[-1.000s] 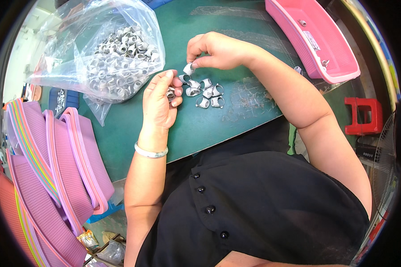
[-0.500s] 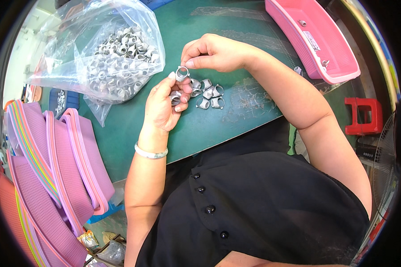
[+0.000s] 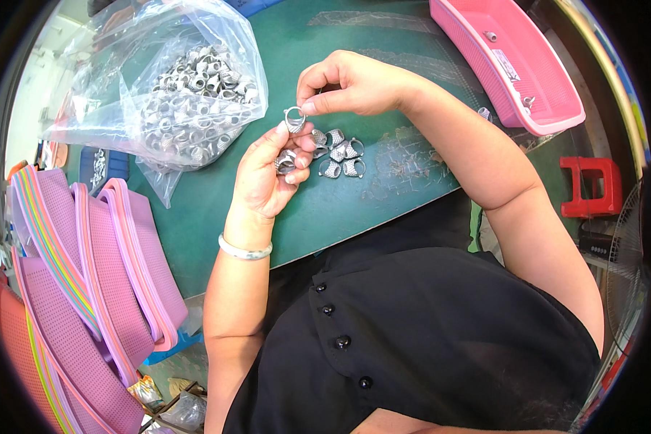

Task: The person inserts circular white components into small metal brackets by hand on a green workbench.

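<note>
My left hand [image 3: 260, 173], with a pale bangle [image 3: 244, 251] on its wrist, pinches a silver metal ring [image 3: 294, 121] upright between thumb and fingertips. More textured rings [image 3: 286, 160] are tucked in its curled fingers. My right hand [image 3: 351, 83] is closed, with its thumb and finger at the top edge of the upright ring. Whether it holds anything small besides the ring cannot be made out. Just right of my left hand, several similar rings [image 3: 338, 153] lie in a loose group on the green table [image 3: 325, 220].
A clear plastic bag [image 3: 152, 101] full of rings lies at the far left of the table. A pink basket [image 3: 542, 87] with a few pieces stands at the far right. Stacked purple and pink baskets [image 3: 123, 267] are at the left. A red stool [image 3: 591, 186] stands beyond the right arm.
My right hand has shifted slightly away from me, still at the ring. The pinched ring has turned a little, and its band now looks tilted. The loose rings have not moved.
</note>
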A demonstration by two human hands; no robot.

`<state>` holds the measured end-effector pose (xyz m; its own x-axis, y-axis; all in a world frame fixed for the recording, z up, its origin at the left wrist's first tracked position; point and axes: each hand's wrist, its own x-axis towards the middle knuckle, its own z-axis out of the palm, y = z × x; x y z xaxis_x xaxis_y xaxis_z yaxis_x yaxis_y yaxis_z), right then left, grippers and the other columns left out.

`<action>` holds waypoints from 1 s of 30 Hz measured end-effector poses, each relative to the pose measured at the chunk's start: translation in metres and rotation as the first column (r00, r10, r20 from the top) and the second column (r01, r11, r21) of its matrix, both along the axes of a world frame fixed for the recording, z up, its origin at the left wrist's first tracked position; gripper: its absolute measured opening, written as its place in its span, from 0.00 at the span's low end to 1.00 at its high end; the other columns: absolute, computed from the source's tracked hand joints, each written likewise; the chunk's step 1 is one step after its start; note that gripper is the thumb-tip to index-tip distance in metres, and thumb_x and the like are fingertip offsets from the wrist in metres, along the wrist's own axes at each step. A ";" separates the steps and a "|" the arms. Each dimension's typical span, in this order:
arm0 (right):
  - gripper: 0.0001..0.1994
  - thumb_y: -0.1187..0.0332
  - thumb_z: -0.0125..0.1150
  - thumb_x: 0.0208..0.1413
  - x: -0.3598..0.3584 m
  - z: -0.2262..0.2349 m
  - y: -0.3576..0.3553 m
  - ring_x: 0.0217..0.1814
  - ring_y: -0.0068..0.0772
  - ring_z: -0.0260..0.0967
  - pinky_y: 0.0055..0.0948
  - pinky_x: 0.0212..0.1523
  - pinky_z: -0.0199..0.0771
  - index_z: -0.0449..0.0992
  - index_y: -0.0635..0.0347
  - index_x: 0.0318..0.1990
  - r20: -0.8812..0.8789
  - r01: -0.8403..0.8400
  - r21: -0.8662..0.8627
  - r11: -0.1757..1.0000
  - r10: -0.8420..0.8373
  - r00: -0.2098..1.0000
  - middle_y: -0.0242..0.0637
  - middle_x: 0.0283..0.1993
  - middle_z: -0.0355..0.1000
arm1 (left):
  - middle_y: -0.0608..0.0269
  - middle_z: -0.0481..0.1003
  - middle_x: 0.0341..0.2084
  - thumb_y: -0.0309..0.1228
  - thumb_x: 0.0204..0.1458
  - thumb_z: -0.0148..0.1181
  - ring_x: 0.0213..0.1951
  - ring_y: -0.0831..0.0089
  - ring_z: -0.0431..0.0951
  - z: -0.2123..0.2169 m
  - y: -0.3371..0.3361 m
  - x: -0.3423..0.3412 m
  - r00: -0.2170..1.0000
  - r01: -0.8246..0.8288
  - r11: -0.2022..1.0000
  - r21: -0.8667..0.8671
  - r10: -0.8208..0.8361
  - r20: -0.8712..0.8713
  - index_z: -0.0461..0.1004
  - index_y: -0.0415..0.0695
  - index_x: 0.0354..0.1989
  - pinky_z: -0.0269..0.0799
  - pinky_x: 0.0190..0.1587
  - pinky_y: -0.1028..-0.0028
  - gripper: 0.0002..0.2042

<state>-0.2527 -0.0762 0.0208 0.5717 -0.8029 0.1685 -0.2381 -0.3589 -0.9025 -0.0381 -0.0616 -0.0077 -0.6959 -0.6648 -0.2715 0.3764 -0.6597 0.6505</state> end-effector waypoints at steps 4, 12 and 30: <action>0.08 0.70 0.57 0.52 0.001 0.000 0.000 0.31 0.17 0.62 0.20 0.34 0.64 0.73 0.67 0.30 0.006 0.000 0.012 1.000 0.000 1.000 0.28 0.28 0.68 | 0.60 0.72 0.27 0.35 0.58 0.47 0.24 0.78 0.67 -0.001 0.000 0.001 0.999 0.037 0.999 -0.020 -0.037 -0.022 0.70 0.34 0.41 0.59 0.19 0.85 0.14; 0.08 0.69 0.58 0.52 -0.001 -0.001 -0.001 0.31 0.17 0.62 0.20 0.34 0.64 0.74 0.67 0.31 0.011 -0.006 -0.001 1.000 0.006 1.000 0.28 0.28 0.68 | 0.61 0.72 0.28 0.34 0.58 0.48 0.25 0.79 0.68 -0.001 0.000 0.001 0.999 0.035 0.998 -0.045 -0.036 -0.031 0.70 0.36 0.41 0.60 0.20 0.85 0.13; 0.14 0.69 0.64 0.42 0.000 0.002 -0.001 0.38 0.24 0.65 0.22 0.33 0.66 0.75 0.60 0.40 -0.023 -0.078 -0.167 0.983 0.075 0.997 0.30 0.38 0.71 | 0.68 0.71 0.29 0.19 0.49 0.57 0.26 0.81 0.69 -0.004 0.005 -0.005 0.985 -0.172 0.947 -0.273 0.171 -0.024 0.68 0.45 0.40 0.62 0.22 0.84 0.11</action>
